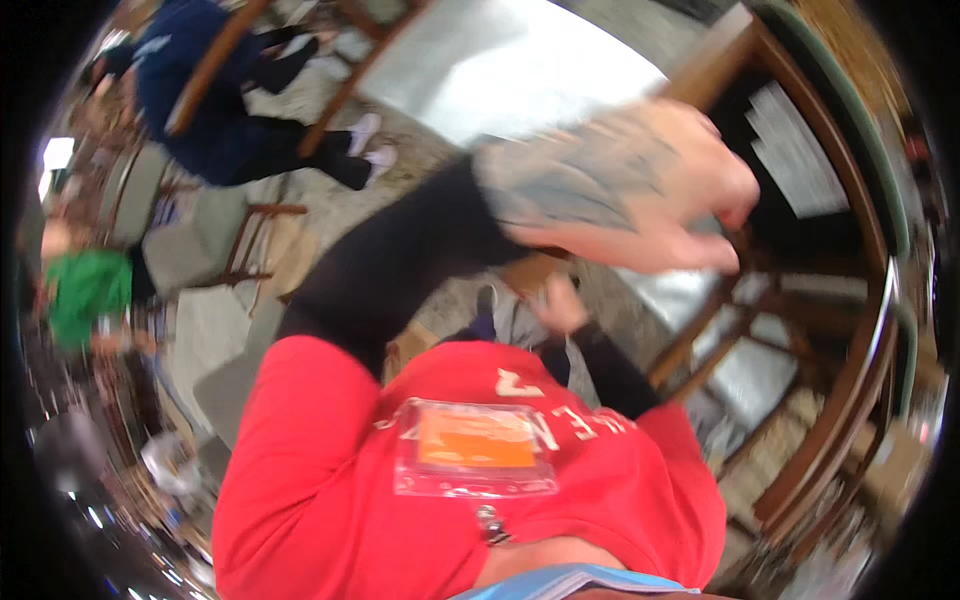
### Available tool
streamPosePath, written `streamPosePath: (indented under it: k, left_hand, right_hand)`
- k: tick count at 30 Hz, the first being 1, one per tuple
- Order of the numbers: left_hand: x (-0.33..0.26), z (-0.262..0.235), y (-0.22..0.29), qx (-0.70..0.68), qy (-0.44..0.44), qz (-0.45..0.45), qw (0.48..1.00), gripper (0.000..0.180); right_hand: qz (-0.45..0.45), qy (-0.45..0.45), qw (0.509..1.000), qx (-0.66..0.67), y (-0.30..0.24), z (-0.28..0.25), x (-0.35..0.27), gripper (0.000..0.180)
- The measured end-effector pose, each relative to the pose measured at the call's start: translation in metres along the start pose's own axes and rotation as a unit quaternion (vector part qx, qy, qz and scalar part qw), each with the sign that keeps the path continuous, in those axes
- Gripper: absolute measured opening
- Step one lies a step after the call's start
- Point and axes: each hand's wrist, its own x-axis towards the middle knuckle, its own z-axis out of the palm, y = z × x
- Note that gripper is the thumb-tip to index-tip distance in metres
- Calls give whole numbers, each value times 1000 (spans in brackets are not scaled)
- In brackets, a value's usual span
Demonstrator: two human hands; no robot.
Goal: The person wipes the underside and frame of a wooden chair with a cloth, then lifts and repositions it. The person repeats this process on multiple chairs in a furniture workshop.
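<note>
My left hand (640, 185), with a dark design on its back, reaches across the middle in front of a wooden chair (790, 40). Its fingers are bent in and the thumb comes close to the forefinger. Motion blurs the hand, and I cannot make out what is between the fingertips. The chair's black underside (800, 225), with a white label (797, 150) on it, faces me beside those fingers. Lower and farther from me is my right hand (563, 306), small and blurred, next to a brown piece (533, 270). My left arm partly covers that piece, so whether I grip it is unclear.
A shiny pale sheet (510, 70) lies beyond my left arm. Several grey-upholstered chairs (195, 240) stand to the left. A person in dark blue (190, 90) works at the upper left, another in green (90, 295) below. Cardboard boxes (893, 465) are at the right.
</note>
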Motion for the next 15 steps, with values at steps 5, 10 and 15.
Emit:
streamPosePath:
  k: [5,10,15]
  left_hand:
    - [18,-20,14,-63,-115,-145,981,24]
    - [12,-34,5,11,-166,-142,976,31]
    - [8,-29,4,-6,-155,-133,979,24]
  right_hand:
    - [-11,344,925,-163,30,-110,111,46]
    - [-56,163,948,-268,3,-3,120,34]
    - [15,-145,989,8,-14,89,14,30]
